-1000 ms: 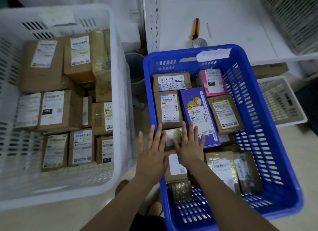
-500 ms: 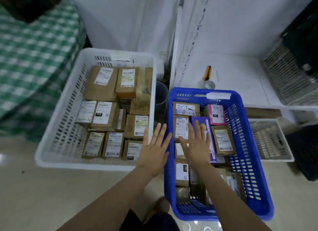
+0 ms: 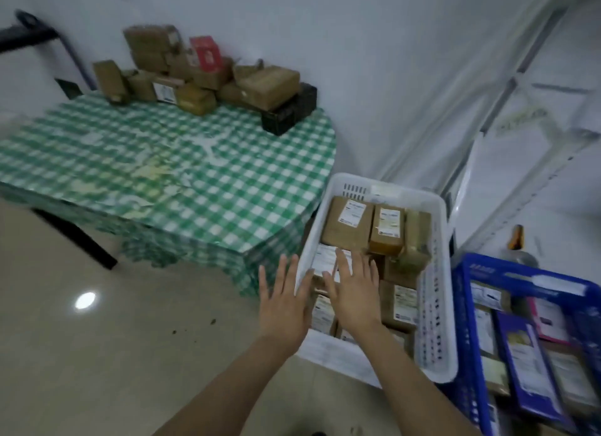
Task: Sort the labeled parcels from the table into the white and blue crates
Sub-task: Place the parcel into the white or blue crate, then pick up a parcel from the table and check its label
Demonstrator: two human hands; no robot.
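Note:
A pile of brown labeled parcels (image 3: 198, 74), with one red box among them, sits at the far side of a table with a green checked cloth (image 3: 182, 175). To the table's right on the floor stands the white crate (image 3: 437, 305), holding several brown parcels. The blue crate (image 3: 463, 321) stands further right with more parcels, one of them purple. My left hand (image 3: 283, 305) hovers with fingers spread over the floor beside the white crate's near left corner. My right hand (image 3: 354, 292) is spread flat above the white crate. Both hands hold nothing.
A black box (image 3: 291, 112) lies at the right end of the parcel pile. Beige floor tiles (image 3: 113, 354) fill the lower left. A white metal shelf frame (image 3: 507, 117) rises behind the crates, with an orange utility knife (image 3: 517, 237) on its low shelf.
The view has swung left and up from the blue crate to the table. Both hands have moved left with it, from over the blue crate to the white crate.

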